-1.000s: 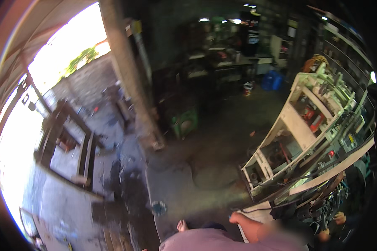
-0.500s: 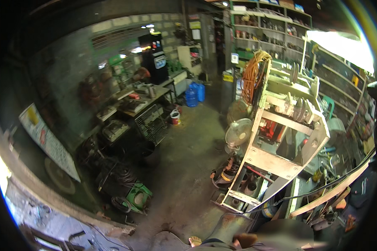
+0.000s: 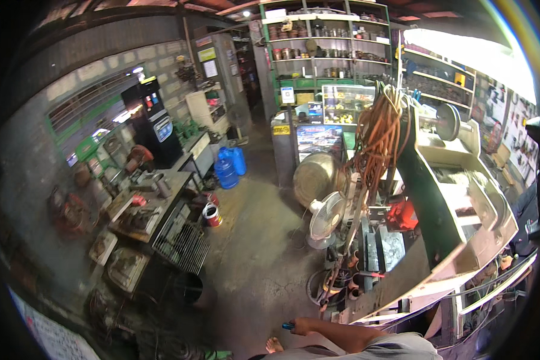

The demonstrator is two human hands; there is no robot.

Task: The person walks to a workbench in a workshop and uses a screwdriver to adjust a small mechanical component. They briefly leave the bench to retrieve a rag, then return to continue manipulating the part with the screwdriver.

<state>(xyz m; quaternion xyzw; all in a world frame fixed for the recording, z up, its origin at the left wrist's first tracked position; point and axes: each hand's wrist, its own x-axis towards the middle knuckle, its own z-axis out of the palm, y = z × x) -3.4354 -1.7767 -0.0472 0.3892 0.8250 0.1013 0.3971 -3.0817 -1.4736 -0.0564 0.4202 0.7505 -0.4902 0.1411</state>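
My right forearm reaches in from the lower right, out of a grey sleeve [image 3: 402, 343]. At its end my right hand [image 3: 306, 326] is closed round a small blue thing [image 3: 288, 326], whose end sticks out to the left; its kind is too small to make out. The hand hangs over the concrete floor, left of a tall cream metal machine frame [image 3: 492, 207] and apart from it. My left hand is not in view. One bare foot [image 3: 274, 345] shows beneath the right hand.
Orange cable [image 3: 381, 129] hangs in coils from the frame. An electric fan [image 3: 327, 219] stands on its left, with tools near its base. A cluttered workbench [image 3: 177, 180], a paint bucket [image 3: 212, 215] and blue water jugs [image 3: 227, 171] lie to the left. Shelves [image 3: 336, 57] line the back.
The view has swung to the right and upward, so the fan and jugs sit further left and lower. My right forearm and hand, with the small blue thing, now show clearly.
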